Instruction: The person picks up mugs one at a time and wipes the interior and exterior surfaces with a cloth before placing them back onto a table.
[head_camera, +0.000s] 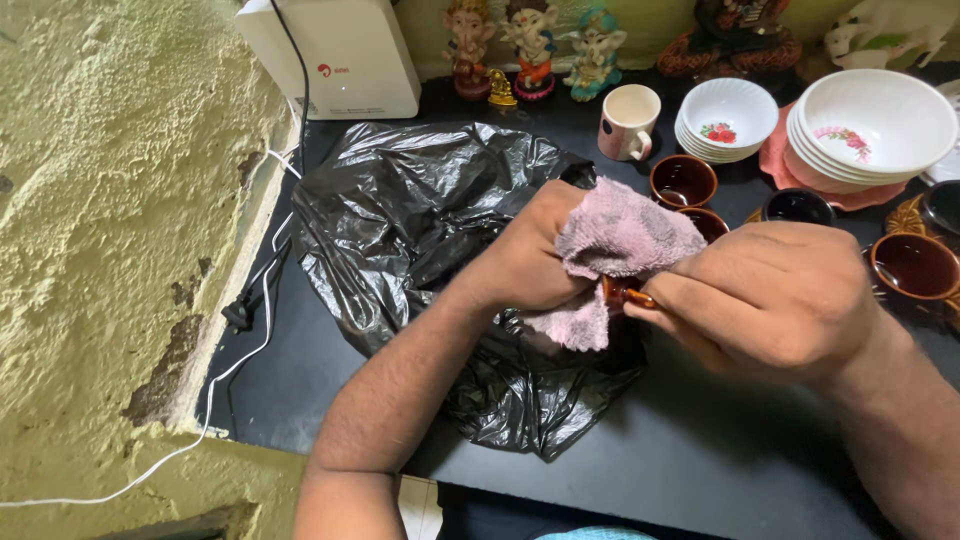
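My left hand (525, 250) grips a pink fluffy cloth (620, 240) and presses it around a small brown glazed cup (622, 292), of which only a sliver with its handle shows. My right hand (765, 295) holds that cup from the right, fingers curled round it. Both hands hover above a crumpled black plastic bag (410, 210) spread on the dark shelf top (700, 450).
Several brown glazed cups (683, 180) stand behind and to the right. Stacks of white bowls (875, 120) with flower prints, a white mug (630, 120), small painted figurines (530, 40) and a white box device (345, 55) line the back. White and black cables (250, 310) run along the rough wall at left.
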